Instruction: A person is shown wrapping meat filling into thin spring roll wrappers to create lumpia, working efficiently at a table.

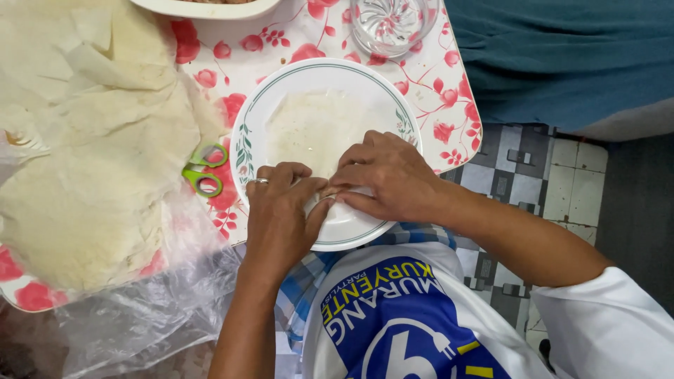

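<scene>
Both hands' fingers (319,193) pinch wrapper (309,130) near edge, on plate (393,105).

A crumpled clear plastic bag (151,298) (the only package in view) lies at the left on the floral surface (449,84), under a stack of pale thin wrapper sheets (84,175), its loose end spilling past the near edge.

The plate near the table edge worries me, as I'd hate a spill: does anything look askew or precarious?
Yes. The plate overhangs the near edge of the floral table, above the lap, while the left hand and right hand press on the wrapper. The green scissors lie half under the wrapper stack.
</scene>
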